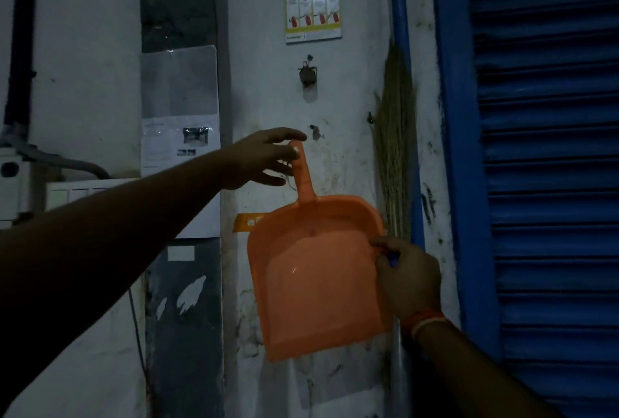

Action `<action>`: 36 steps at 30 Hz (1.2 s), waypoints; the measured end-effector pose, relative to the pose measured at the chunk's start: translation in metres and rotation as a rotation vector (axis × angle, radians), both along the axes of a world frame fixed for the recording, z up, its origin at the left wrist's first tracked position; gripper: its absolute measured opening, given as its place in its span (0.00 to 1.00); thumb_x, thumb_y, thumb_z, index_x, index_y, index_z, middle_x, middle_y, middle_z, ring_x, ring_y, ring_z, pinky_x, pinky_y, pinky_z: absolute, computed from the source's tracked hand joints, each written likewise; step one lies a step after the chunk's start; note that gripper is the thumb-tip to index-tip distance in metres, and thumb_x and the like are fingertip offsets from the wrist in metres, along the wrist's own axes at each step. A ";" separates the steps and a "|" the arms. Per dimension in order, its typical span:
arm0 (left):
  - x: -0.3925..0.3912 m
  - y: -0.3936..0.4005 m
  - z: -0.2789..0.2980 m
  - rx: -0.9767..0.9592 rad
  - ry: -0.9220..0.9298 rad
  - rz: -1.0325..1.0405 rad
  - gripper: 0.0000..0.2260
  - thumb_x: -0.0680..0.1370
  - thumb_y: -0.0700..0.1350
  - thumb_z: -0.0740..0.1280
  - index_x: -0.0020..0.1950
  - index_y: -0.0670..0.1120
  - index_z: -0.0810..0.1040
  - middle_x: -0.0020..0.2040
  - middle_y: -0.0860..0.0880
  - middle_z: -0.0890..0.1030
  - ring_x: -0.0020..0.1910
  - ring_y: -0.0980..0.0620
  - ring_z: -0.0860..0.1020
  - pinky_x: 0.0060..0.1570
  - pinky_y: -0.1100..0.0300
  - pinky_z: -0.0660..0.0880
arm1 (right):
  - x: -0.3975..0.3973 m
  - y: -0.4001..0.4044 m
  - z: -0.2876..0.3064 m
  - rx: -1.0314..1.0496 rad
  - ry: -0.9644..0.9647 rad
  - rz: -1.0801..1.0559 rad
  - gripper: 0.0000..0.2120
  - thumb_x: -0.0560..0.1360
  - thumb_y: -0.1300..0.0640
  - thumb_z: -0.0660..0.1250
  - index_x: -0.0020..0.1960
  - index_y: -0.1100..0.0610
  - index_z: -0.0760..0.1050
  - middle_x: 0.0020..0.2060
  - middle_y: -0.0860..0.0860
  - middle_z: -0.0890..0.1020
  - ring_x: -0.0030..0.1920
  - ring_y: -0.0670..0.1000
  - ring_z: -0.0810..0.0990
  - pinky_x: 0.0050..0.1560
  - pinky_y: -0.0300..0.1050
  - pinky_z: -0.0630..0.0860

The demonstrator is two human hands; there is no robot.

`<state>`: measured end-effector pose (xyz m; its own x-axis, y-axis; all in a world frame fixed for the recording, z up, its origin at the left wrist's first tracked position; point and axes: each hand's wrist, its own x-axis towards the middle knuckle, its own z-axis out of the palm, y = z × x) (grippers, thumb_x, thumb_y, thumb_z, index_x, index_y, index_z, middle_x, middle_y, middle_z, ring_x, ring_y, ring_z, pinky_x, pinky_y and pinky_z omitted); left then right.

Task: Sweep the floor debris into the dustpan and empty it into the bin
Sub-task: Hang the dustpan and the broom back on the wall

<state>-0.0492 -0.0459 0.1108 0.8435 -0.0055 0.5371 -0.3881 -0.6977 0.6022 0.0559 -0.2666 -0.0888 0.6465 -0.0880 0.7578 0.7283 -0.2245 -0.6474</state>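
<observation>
**Item counts**

You've got one orange dustpan [315, 277], one grass broom [395, 136], two hands: left hand [264, 159], right hand [407, 278]. One safety poster [312, 2], one blue roller shutter [549, 156], one wall hook [307, 73], two paper notices [181, 116].

The words on the poster [313, 2] above the dustpan [315, 278] are too small and blurred to be read. The broom [395, 149] right of the dustpan is partly hidden behind it. The shutter [549, 183] is cut off by the right edge.
</observation>
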 end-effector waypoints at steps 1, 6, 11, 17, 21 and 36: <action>0.000 0.001 -0.001 -0.051 0.015 -0.015 0.16 0.84 0.46 0.65 0.72 0.53 0.74 0.58 0.44 0.81 0.56 0.46 0.83 0.52 0.52 0.82 | 0.000 0.001 0.000 -0.004 -0.001 -0.001 0.12 0.76 0.61 0.68 0.55 0.47 0.81 0.51 0.48 0.83 0.46 0.43 0.78 0.49 0.33 0.74; -0.001 0.010 0.000 -0.129 0.013 -0.009 0.15 0.81 0.44 0.69 0.68 0.45 0.77 0.56 0.40 0.83 0.51 0.47 0.84 0.45 0.61 0.82 | 0.002 0.002 0.000 -0.010 0.031 0.031 0.13 0.76 0.61 0.68 0.53 0.43 0.80 0.50 0.47 0.83 0.47 0.45 0.79 0.49 0.35 0.75; -0.016 0.020 0.006 0.178 0.103 -0.015 0.27 0.73 0.46 0.73 0.72 0.49 0.73 0.53 0.44 0.86 0.54 0.49 0.83 0.53 0.58 0.78 | 0.003 -0.001 0.000 -0.013 0.035 0.033 0.13 0.76 0.61 0.68 0.53 0.45 0.80 0.50 0.49 0.83 0.46 0.46 0.79 0.46 0.35 0.75; -0.022 0.028 0.018 0.658 0.207 0.170 0.26 0.80 0.55 0.67 0.76 0.53 0.65 0.49 0.56 0.87 0.52 0.59 0.83 0.60 0.56 0.76 | 0.004 -0.003 -0.001 -0.031 0.033 -0.002 0.12 0.76 0.59 0.69 0.54 0.44 0.80 0.50 0.48 0.84 0.46 0.46 0.80 0.48 0.36 0.76; -0.026 0.031 0.025 0.659 0.045 0.239 0.20 0.79 0.50 0.71 0.68 0.53 0.69 0.47 0.53 0.85 0.47 0.58 0.84 0.50 0.64 0.77 | 0.003 -0.003 0.000 -0.030 0.034 -0.011 0.12 0.76 0.59 0.69 0.55 0.44 0.80 0.50 0.48 0.84 0.46 0.46 0.80 0.49 0.39 0.78; 0.015 0.024 0.080 0.728 -0.599 0.404 0.08 0.81 0.38 0.67 0.51 0.48 0.85 0.53 0.50 0.84 0.50 0.58 0.81 0.58 0.59 0.78 | 0.009 0.025 0.027 0.030 0.019 -0.007 0.15 0.75 0.62 0.68 0.52 0.42 0.81 0.53 0.50 0.83 0.50 0.49 0.80 0.55 0.44 0.78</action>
